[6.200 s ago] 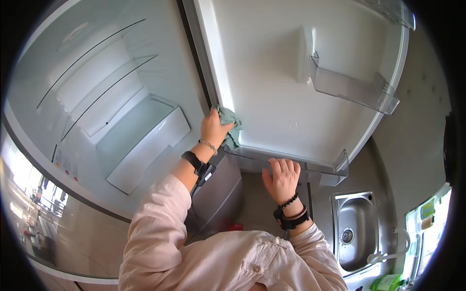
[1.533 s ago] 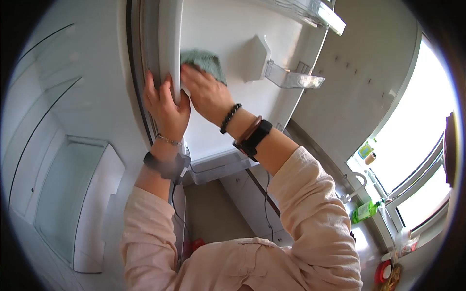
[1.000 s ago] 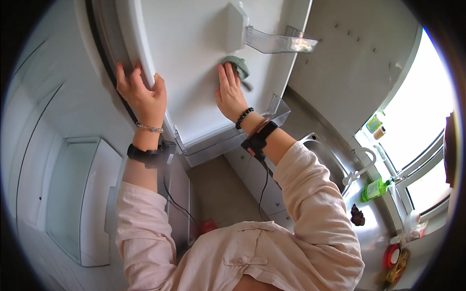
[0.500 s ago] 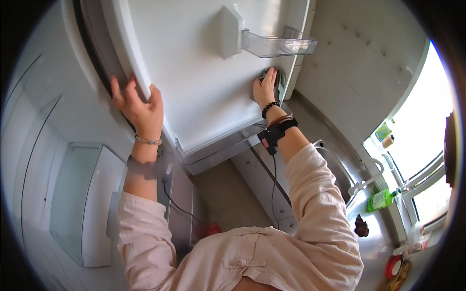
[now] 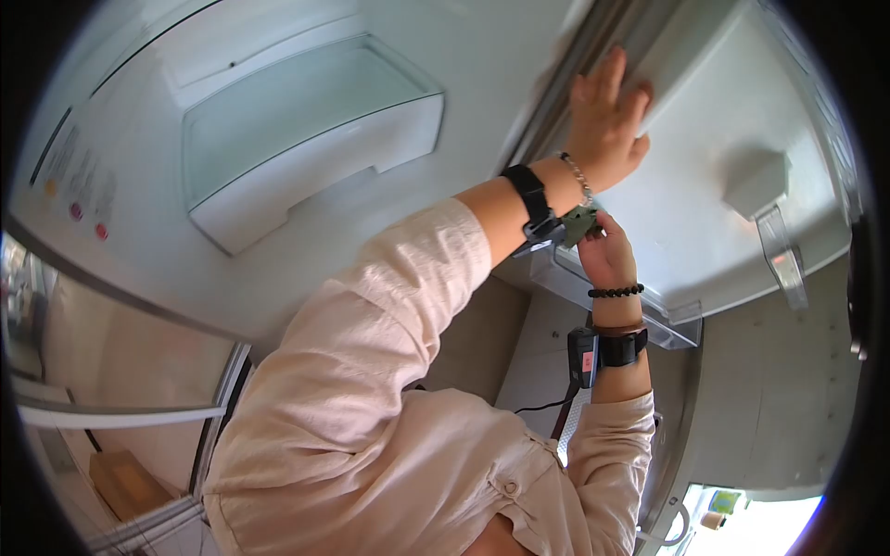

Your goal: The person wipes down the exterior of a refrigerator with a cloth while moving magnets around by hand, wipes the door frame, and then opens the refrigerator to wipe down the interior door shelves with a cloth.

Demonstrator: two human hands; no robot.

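Note:
My left hand [image 5: 607, 120] rests with its fingers spread on the hinge-side edge of the open fridge door [image 5: 691, 195]. Just below its wrist, my right hand [image 5: 607, 252] grips a green cloth [image 5: 579, 225] between thumb and fingers, near the lower corner of the door's inner face. Part of the cloth is hidden behind the left wrist's strap. A clear door shelf [image 5: 660, 320] runs along the bottom of the door, and a smaller clear shelf [image 5: 781, 258] sits at the right.
On the left is the fridge interior with a clear-topped white drawer [image 5: 320, 153]. A cardboard box [image 5: 130, 484] shows at the lower left. Grey cabinets [image 5: 542, 347] stand below the door. A white faucet [image 5: 672, 533] and a bright window [image 5: 769, 524] are at the lower right.
The view has swung left toward the fridge interior. My right hand has brought the cloth from the door's far edge back to the hinge side, beneath my left wrist. My left hand stays at the door edge.

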